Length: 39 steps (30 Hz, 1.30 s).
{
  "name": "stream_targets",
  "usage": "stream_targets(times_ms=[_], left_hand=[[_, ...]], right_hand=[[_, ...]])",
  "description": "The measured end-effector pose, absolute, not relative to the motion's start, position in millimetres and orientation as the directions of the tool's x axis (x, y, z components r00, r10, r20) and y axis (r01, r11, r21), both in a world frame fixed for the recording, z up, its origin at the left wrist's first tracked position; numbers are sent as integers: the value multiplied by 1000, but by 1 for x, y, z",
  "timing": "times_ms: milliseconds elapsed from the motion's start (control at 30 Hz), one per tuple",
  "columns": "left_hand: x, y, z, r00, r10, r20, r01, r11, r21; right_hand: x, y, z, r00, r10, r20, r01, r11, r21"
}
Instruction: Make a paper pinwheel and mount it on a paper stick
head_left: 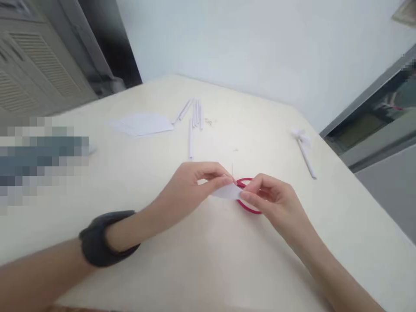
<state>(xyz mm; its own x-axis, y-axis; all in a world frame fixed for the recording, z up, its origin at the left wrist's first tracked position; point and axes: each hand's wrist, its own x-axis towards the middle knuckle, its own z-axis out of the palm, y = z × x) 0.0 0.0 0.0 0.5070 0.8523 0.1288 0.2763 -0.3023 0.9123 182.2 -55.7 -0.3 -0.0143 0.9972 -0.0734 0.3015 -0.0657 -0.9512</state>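
The small piece of white paper [227,191] sits pinched between your two hands just above the table [208,260], near the middle of its near half, right over the red scissors [248,208]. Your left hand [191,186] has thumb and forefinger closed on the paper's left end; your right hand [273,201] has its fingertips closed on the right end, and its curled fingers cover most of the scissors' red loop, so you cannot tell whether they are also through the handle. Beyond the scissors, toward the far edge, lies a row of thin rolled paper sticks [194,117], with a fan of flat white sheets [143,124] just to their left. Off to the right of the scissors, well apart, a single stick with a small paper bow [305,149] rests near the table's edge. A dark band [104,238] wraps your left wrist. The paper is thin and held only at its ends, so pulling the hands apart could probably tear or crease it, and a loosened pinch could let it slip onto the scissors.
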Motion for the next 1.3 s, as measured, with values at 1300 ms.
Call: stream_targets(times_ms=[1300], left_hand=[[2,5,-10,562,827,-8,178,-112,978]], right_hand=[[193,-52,-11,89,994,57,43,53,-998]])
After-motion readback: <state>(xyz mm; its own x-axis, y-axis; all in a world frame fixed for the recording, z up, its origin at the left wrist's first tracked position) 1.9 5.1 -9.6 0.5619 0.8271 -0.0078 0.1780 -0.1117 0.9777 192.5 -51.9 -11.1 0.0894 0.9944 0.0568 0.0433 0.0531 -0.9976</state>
